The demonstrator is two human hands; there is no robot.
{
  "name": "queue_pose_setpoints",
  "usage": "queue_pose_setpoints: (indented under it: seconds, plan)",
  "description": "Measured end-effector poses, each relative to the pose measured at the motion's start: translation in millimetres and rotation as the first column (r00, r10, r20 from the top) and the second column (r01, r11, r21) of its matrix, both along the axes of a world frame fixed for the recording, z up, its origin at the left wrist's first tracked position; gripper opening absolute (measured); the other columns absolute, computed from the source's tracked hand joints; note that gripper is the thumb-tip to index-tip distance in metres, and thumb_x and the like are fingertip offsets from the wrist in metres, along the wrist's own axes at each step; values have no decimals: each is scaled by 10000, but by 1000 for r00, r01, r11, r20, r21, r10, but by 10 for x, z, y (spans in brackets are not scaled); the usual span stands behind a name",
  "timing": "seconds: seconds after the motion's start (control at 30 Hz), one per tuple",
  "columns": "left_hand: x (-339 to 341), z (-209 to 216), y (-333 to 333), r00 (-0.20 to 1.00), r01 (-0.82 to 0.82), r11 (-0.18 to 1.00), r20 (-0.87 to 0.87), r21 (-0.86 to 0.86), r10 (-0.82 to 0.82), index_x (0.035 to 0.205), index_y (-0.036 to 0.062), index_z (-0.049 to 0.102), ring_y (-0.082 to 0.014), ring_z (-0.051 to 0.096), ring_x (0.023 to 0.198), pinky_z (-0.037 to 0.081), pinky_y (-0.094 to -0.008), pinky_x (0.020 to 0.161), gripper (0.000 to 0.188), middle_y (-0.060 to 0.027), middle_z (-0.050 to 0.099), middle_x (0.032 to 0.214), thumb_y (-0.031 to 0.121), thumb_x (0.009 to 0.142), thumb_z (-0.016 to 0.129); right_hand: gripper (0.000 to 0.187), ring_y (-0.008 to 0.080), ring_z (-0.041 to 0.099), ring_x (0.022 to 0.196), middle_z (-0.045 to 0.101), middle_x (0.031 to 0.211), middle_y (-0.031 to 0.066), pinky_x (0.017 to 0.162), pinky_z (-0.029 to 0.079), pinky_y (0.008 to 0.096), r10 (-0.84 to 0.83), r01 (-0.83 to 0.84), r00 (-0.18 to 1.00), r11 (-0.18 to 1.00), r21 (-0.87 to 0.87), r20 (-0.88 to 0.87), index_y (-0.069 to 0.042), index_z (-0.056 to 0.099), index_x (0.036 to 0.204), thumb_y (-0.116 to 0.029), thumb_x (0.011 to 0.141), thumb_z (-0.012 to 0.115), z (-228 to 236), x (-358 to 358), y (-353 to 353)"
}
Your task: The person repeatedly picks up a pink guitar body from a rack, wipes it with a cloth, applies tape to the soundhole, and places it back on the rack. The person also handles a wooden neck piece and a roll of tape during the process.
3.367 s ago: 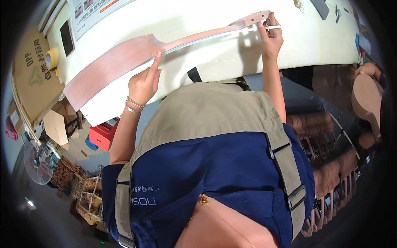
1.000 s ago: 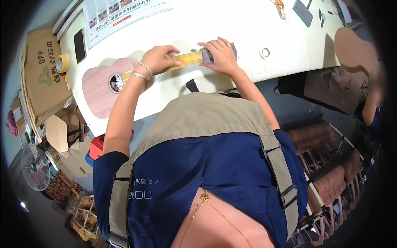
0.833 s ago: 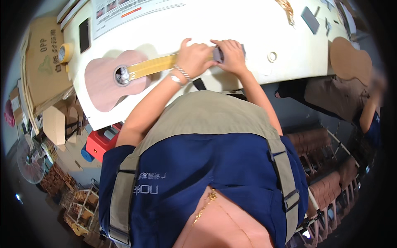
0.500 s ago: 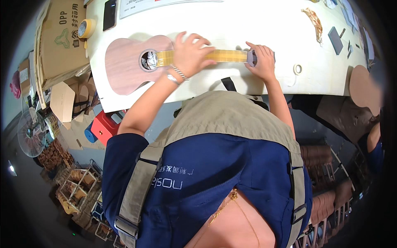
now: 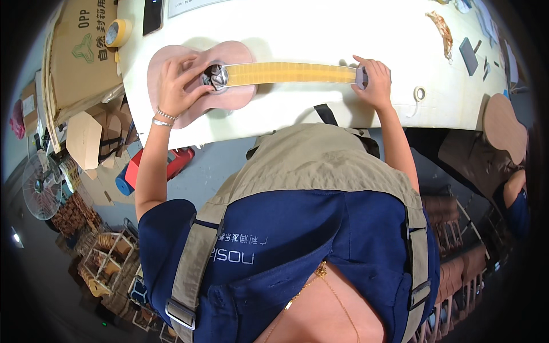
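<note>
An unfinished ukulele (image 5: 237, 100) lies across the white table, its pinkish-brown body to the left and its neck pointing right. Yellow tape (image 5: 291, 73) covers the fretboard. Crumpled silvery material (image 5: 218, 79) shows inside the sound hole. My left hand (image 5: 178, 88) rests over the body with fingers spread, thumb and fingertips near the sound hole's edge. At the neck's far right end, my right hand (image 5: 376, 84) is wrapped around the headstock (image 5: 360, 76), which it partly hides.
On the table (image 5: 320, 34) are a yellow tape roll (image 5: 118, 33) and dark phone (image 5: 152, 16) at left. A small tape roll (image 5: 420, 93), crumpled tape strip (image 5: 440, 34) and grey block (image 5: 468, 56) lie right. A red stool (image 5: 134, 171) stands below; another person's arm (image 5: 514, 188) shows far right.
My left hand has moved left from the neck onto the ukulele's body, uncovering the fretboard. The ukulele has shifted slightly right in the picture. My right hand stays at the headstock.
</note>
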State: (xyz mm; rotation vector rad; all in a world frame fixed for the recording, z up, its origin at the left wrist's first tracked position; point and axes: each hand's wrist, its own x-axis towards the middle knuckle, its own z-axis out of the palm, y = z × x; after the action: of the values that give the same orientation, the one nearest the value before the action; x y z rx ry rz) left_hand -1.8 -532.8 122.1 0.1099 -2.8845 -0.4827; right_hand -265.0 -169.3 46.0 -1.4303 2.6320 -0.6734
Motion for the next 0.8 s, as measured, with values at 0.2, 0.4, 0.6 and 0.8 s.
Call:
queue_pose_setpoints:
  seconds: [0.2,0.4,0.6,0.8]
  plan:
    - [-155,-224,156,1000,22,1000,17,16,-22,1086,281,655,-240,429,1095,292,-454,972,478,6,522,1207,476,650,685,621,251,514,924,553,905,55,899,351,364,7,-7,1000,1000,2,0,-140,549,1143,-79,537,671,-20,-4,-22]
    - [-53,-304,121,995,101,977,-41,188,-94,1032,256,678,-219,469,1118,217,-513,1049,369,2,537,1183,353,676,695,627,250,497,977,546,948,58,921,346,368,-15,14,1000,999,53,14,-177,542,1150,-126,546,703,-38,-2,9]
    - [-156,-263,161,1000,22,990,3,136,-23,1027,202,687,-277,445,1168,207,-521,1045,362,-55,525,1237,322,686,709,622,251,498,967,541,937,61,906,354,369,-13,13,1000,998,59,-4,-169,543,1142,-122,541,695,-34,-6,-24]
    - [-144,-289,100,999,-20,940,-31,340,32,1023,244,687,-219,459,1134,219,-473,1045,402,-4,560,1179,355,640,737,612,253,500,958,541,935,61,895,358,368,-16,16,1000,998,53,2,-166,549,1132,-118,539,690,-17,14,-28]
